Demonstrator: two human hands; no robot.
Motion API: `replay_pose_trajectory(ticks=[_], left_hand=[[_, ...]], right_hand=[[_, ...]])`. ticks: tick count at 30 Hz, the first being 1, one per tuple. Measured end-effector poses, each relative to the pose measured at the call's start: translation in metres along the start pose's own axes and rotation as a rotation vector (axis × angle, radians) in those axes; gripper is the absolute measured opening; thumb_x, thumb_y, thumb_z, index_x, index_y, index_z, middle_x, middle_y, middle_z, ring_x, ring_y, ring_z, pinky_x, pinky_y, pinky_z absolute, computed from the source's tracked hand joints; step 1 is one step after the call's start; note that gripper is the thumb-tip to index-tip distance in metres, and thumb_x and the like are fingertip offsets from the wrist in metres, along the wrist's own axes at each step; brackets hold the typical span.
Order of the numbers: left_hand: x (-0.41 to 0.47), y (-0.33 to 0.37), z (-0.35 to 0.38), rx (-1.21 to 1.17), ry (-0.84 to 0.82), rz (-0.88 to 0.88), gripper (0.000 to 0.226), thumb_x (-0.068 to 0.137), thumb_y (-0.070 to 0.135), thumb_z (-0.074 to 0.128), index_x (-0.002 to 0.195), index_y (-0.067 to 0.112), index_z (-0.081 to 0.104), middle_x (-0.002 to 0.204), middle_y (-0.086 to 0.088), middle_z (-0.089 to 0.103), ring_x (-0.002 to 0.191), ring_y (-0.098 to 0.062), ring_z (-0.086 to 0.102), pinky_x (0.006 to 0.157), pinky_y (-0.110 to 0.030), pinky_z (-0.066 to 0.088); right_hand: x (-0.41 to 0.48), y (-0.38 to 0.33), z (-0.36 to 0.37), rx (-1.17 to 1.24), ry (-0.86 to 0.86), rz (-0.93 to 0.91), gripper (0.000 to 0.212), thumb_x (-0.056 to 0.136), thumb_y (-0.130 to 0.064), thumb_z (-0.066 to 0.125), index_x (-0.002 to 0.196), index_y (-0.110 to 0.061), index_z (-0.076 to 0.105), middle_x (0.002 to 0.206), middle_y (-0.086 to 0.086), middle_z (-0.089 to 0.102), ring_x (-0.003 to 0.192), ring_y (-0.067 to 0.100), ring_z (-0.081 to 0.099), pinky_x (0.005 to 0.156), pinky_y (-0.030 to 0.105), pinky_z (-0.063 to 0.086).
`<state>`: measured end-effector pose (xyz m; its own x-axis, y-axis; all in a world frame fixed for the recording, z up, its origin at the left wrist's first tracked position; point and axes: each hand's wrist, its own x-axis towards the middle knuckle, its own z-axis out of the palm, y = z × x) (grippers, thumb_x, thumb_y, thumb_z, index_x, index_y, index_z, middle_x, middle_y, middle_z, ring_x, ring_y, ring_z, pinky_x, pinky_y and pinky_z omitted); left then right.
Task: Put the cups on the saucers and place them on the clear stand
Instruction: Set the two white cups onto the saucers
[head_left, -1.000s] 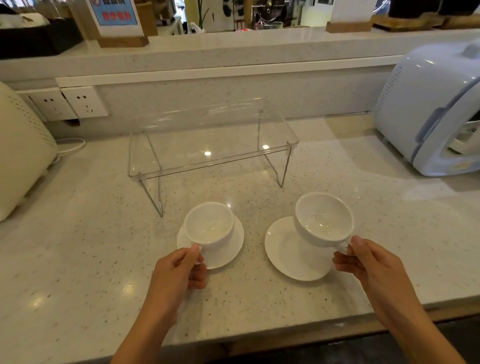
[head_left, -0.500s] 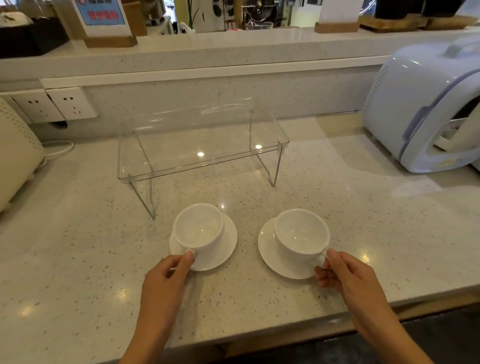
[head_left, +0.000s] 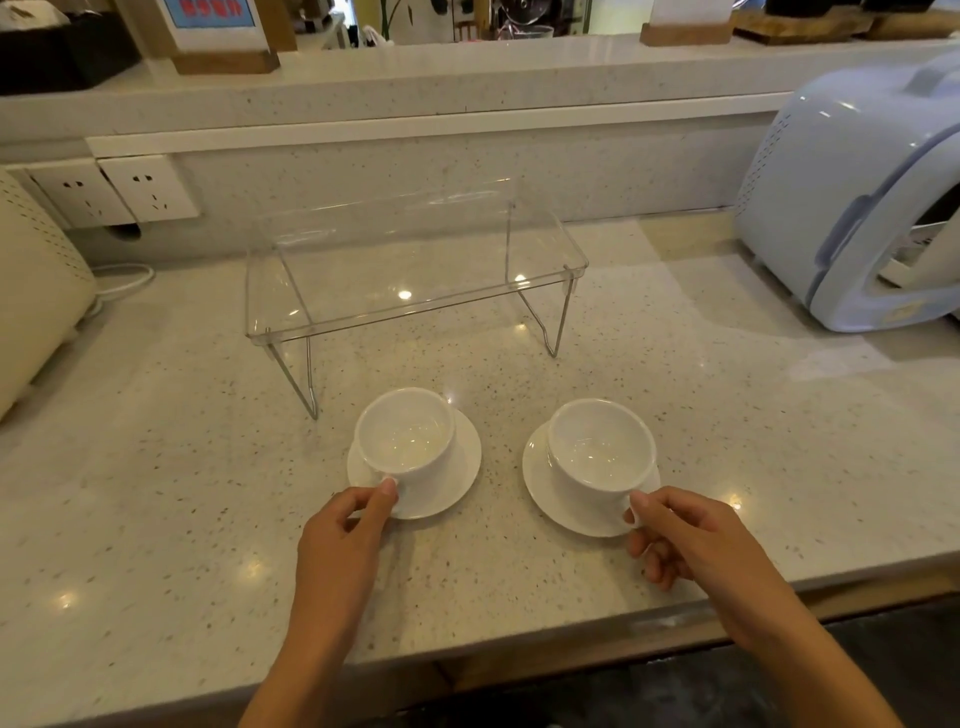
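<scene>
Two white cups stand on two white saucers on the speckled counter. The left cup (head_left: 406, 432) sits on the left saucer (head_left: 460, 470), and my left hand (head_left: 345, 530) pinches its handle at the near side. The right cup (head_left: 598, 448) rests on the right saucer (head_left: 540, 480), with my right hand (head_left: 680, 535) gripping its handle. Behind them stands the clear stand (head_left: 415, 270) on thin wire legs, with nothing on its top.
A pale blue appliance (head_left: 857, 197) fills the right side. A cream appliance (head_left: 36, 291) stands at the left edge, with wall sockets (head_left: 114, 189) and a white cable behind it. A raised ledge (head_left: 415, 78) runs along the back. The counter's front edge (head_left: 571, 639) is near my wrists.
The right cup came down from above its saucer and now sits on it. The left cup stays on its saucer, with my left hand still at the handle.
</scene>
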<state>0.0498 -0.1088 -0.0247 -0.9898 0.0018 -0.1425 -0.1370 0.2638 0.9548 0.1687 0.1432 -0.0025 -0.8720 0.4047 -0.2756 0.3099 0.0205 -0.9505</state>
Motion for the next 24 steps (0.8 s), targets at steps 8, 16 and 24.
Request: replay_pose_trajectory(ticks=[8,16,24], left_hand=[[-0.008,0.008,0.013,0.077,0.254,0.127,0.008,0.088,0.035,0.054,0.095,0.032,0.053,0.100,0.007,0.055,0.089,-0.015,0.053,0.076,-0.028,0.041],[-0.027,0.044,0.066,0.115,-0.226,0.293,0.014,0.084,0.043,0.055,0.095,0.046,0.047,0.098,0.020,0.056,0.090,0.001,0.055,0.070,-0.013,0.041],[-0.014,0.048,0.101,0.040,-0.432,-0.090,0.061,0.081,0.052,0.056,0.132,0.026,0.036,0.123,0.003,0.049,0.102,-0.014,0.052,0.086,-0.032,0.048]], right_hand=[[0.000,-0.003,-0.014,-0.028,0.023,-0.035,0.027,0.081,-0.034,0.056,0.084,-0.010,0.068,0.061,0.003,0.069,0.047,0.014,0.057,0.045,0.020,0.048],[0.013,-0.004,-0.025,-0.066,0.177,-0.072,0.019,0.087,-0.024,0.055,0.084,-0.010,0.068,0.068,0.007,0.069,0.057,0.016,0.061,0.051,0.025,0.050],[0.021,-0.002,-0.023,-0.030,0.273,-0.037,0.020,0.087,-0.036,0.054,0.100,-0.021,0.057,0.103,0.002,0.064,0.088,0.016,0.062,0.066,0.024,0.049]])
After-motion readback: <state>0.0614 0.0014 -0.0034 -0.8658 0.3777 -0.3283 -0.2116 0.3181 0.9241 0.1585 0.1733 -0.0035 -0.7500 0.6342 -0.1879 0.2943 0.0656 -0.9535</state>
